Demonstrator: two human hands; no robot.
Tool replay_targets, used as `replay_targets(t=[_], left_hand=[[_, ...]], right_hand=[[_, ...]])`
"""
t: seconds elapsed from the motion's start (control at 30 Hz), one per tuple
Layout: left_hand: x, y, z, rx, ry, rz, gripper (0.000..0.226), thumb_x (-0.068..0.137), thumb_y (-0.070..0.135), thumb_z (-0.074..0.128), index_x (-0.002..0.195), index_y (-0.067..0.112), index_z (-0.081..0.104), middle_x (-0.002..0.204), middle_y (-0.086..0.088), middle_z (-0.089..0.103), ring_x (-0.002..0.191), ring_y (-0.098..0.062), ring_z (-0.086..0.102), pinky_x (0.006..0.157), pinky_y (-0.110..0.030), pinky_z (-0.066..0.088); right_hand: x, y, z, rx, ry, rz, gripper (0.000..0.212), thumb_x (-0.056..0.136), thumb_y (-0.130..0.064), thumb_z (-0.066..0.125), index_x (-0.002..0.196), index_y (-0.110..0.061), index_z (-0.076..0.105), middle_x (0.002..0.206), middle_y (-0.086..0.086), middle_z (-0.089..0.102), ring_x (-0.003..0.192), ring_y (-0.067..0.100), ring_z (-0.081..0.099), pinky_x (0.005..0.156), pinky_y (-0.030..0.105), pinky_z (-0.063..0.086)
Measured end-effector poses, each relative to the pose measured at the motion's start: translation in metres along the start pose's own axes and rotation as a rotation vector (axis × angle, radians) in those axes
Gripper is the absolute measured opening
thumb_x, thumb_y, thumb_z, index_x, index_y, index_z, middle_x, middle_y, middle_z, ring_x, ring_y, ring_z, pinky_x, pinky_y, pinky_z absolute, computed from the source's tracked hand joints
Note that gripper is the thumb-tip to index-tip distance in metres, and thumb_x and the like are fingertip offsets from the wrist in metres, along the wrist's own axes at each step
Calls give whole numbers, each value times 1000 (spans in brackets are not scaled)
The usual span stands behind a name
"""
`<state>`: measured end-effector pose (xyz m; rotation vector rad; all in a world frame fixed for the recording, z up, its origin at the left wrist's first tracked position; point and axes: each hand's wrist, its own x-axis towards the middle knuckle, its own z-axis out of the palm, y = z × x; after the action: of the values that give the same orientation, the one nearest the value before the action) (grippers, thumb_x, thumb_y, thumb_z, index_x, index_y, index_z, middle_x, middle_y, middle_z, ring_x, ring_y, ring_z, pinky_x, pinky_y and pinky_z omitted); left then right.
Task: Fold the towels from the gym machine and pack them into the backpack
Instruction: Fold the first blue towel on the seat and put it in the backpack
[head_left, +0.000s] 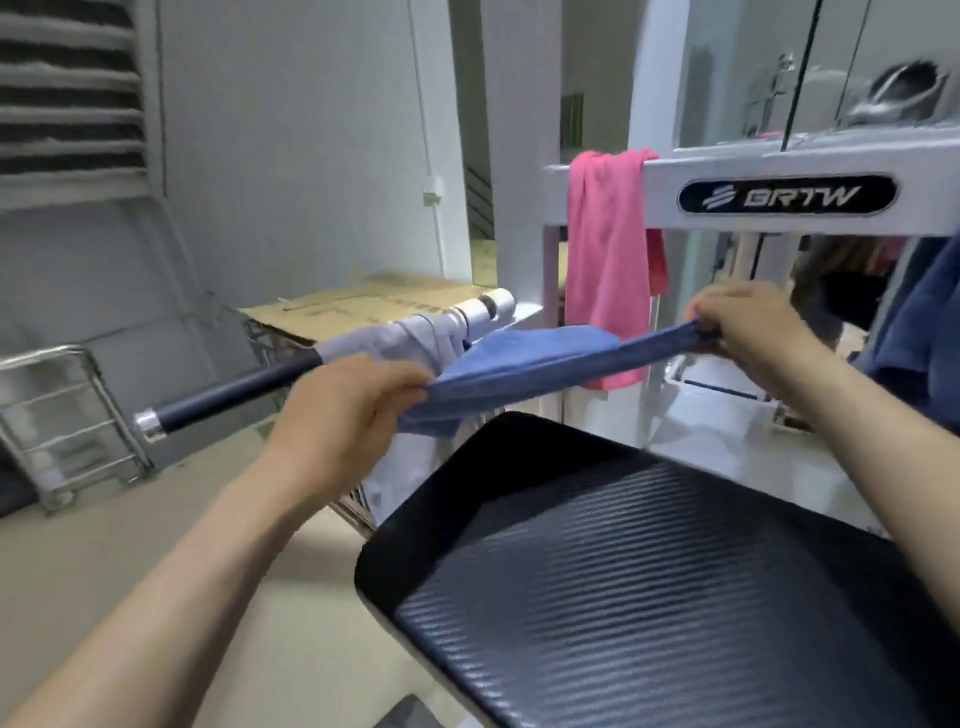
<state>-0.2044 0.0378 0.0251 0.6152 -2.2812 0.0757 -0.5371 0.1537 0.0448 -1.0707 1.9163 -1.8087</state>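
A blue towel (540, 364) is stretched flat between my two hands above the black seat pad (649, 582) of the gym machine. My left hand (343, 415) pinches its near-left end. My right hand (753, 325) pinches the far-right end. A pink towel (605, 260) hangs over the machine's white crossbar (727, 176). A light grey towel (395, 338) is draped over the machine's handle bar (234, 395). No backpack shows in the head view.
Dark blue cloth (924, 332) hangs at the right edge. A metal rack (67, 431) stands on the floor at left. Flat cardboard (363, 306) lies behind the handle bar. Grey wall panels fill the left background.
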Motion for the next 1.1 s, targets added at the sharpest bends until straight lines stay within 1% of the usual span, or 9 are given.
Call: replay_targets(t=[0.13, 0.27, 0.4, 0.73, 0.8, 0.9, 0.97, 1.03, 1.1], left_hand=[[-60, 35, 28, -38, -510, 93, 32, 79, 48, 39, 90, 29, 63, 80, 4, 71, 75, -24, 67, 63, -32, 52], [-78, 55, 37, -124, -572, 64, 23, 79, 38, 54, 90, 28, 72, 87, 13, 72, 81, -9, 65, 70, -26, 50], [-85, 76, 30, -361, -713, -72, 12, 80, 30, 72, 91, 29, 71, 83, 15, 71, 78, -1, 62, 71, -23, 49], [-97, 128, 13, -890, -1307, -138, 17, 90, 26, 66, 88, 10, 72, 68, 0, 65, 57, -11, 55, 59, -19, 45], [-95, 123, 10, -933, -1217, -253, 26, 95, 28, 59, 87, 8, 72, 71, 0, 69, 59, -12, 59, 61, -20, 47], [-90, 77, 28, -522, -458, -433, 13, 92, 25, 61, 85, 23, 73, 79, 9, 71, 71, -2, 62, 68, -18, 45], [-86, 36, 40, -101, -160, -484, 13, 90, 28, 60, 97, 25, 71, 93, 4, 67, 91, -12, 61, 81, -27, 45], [-83, 1, 52, -21, -249, -617, 23, 89, 34, 58, 108, 23, 67, 97, -3, 65, 98, -25, 60, 85, -34, 45], [-82, -12, 48, -284, -391, -760, 26, 81, 30, 62, 106, 23, 66, 92, 1, 68, 85, -19, 63, 79, -34, 48]], right_hand=[[-21, 51, -22, -430, -282, 230, 22, 83, 7, 51, 65, -5, 56, 70, 20, 56, 65, 23, 49, 51, 21, 41], [-42, 55, -30, -463, -339, 190, 26, 77, 4, 51, 54, 1, 60, 74, 33, 57, 63, 24, 51, 47, 19, 37], [-53, 49, -42, -769, -436, 140, 44, 83, -34, 66, 50, -5, 64, 45, 6, 55, 46, 16, 45, 52, 26, 35], [-75, 12, -47, -1373, -634, 215, 33, 80, -49, 69, 75, -17, 70, 72, -4, 71, 69, 14, 66, 65, 28, 47], [-76, 8, -32, -1431, -556, -6, 27, 84, -45, 63, 85, -19, 69, 87, -1, 69, 79, 17, 61, 66, 29, 45], [-74, 6, 12, -1123, -580, -252, 11, 89, -29, 57, 95, -26, 66, 94, -6, 67, 90, 17, 61, 75, 29, 45], [-70, 9, 48, -982, -628, -355, 22, 92, -19, 54, 109, -21, 67, 105, -3, 67, 97, 17, 61, 83, 28, 45], [-66, 16, 88, -951, -677, -444, 31, 93, -14, 51, 122, -18, 61, 122, 1, 63, 108, 19, 58, 89, 27, 41], [-60, 20, 124, -957, -748, -500, 39, 94, -11, 49, 132, -17, 54, 135, 2, 57, 121, 22, 52, 96, 28, 39]])
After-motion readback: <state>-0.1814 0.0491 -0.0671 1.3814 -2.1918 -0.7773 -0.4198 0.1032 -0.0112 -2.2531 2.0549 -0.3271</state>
